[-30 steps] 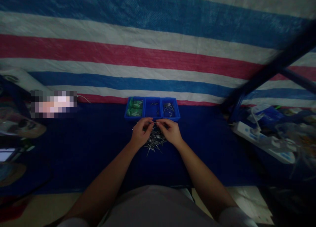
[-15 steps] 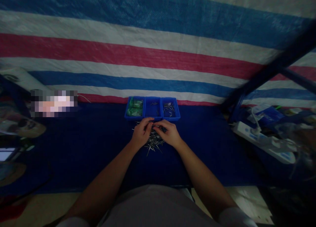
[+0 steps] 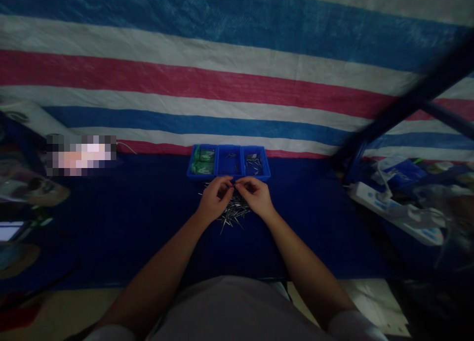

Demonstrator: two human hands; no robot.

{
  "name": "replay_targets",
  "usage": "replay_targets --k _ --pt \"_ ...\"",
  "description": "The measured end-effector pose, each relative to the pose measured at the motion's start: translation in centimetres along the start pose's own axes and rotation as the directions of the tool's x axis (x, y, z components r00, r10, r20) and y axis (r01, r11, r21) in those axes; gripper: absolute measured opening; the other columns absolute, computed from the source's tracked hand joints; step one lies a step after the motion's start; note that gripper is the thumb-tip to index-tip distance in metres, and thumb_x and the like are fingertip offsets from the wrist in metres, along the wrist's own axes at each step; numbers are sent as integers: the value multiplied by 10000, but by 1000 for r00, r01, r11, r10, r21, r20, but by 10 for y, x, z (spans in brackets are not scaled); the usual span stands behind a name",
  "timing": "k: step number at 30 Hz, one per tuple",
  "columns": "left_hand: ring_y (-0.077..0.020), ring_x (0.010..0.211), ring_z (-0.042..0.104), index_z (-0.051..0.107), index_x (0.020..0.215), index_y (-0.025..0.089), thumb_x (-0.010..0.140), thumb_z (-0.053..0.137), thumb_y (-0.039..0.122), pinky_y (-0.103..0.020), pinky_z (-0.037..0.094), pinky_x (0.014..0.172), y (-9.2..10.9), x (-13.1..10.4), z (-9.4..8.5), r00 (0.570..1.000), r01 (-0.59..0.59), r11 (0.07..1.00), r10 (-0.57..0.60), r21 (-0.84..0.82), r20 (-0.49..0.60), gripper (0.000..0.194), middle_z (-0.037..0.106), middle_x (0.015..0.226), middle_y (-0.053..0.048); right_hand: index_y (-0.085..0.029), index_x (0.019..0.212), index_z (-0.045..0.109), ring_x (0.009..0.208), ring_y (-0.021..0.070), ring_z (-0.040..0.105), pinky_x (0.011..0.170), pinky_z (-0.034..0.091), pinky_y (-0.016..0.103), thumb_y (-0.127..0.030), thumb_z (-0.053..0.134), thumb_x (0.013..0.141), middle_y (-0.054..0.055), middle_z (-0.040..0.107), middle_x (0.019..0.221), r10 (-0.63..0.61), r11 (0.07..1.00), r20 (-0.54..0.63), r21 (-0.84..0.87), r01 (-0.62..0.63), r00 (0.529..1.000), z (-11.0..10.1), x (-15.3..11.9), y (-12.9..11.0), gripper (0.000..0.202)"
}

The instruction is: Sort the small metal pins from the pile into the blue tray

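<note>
While left hand (image 3: 213, 201) meets right hand (image 3: 255, 197), pin (image 3: 233, 183) crosswise.

There is one view only, taken from the person's head and facing forward and steeply down, so the lap fills the bottom edge and both forearms run up from the lower corners to the middle of the frame. It sits well back from the left hand (image 3: 212, 201) and right hand (image 3: 255, 197), which look small over the dark blue table (image 3: 129, 217), while the striped tarp (image 3: 222, 84) takes up the whole upper half. With no second view, nothing is shared, and the wide lens bends the edges
</note>
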State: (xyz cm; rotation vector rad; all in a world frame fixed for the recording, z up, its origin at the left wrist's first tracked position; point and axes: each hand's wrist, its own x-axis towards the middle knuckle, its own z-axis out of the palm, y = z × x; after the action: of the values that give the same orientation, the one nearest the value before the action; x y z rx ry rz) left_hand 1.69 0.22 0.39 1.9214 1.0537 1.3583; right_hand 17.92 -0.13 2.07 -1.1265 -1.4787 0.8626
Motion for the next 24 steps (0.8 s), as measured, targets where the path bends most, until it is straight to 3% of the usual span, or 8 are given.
replay_targets --k 6,17,24 --pt "-94 634 604 566 1118 186 876 562 205 -219 498 600 -1 1 1 1000 -8 1000 7 -17 -2 242 633 877 -33 -201 820 684 672 150 643 626 506 273 -408 717 734 30 717 777 131 965 75 219 -145 989 1 3 7 226" --pt "-85 611 616 561 1107 183 852 603 206 -205 505 589 3 0 2 1000 -7 1000 6 -25 -25 259 666 885 -30 -200 823 675 699 158 669 664 533 287 -464 747 695 37 732 794 203 914 140 327 -239 969 4 3 14 302" --pt "-108 676 646 597 1075 186 879 570 222 -229 528 630 1 -1 0 998 5 1000 -5 3 -56 202 668 924 -46 -191 789 685 654 148 642 636 501 272 -453 724 731 30 721 746 160 958 110 222 -181 981 1 2 7 271"
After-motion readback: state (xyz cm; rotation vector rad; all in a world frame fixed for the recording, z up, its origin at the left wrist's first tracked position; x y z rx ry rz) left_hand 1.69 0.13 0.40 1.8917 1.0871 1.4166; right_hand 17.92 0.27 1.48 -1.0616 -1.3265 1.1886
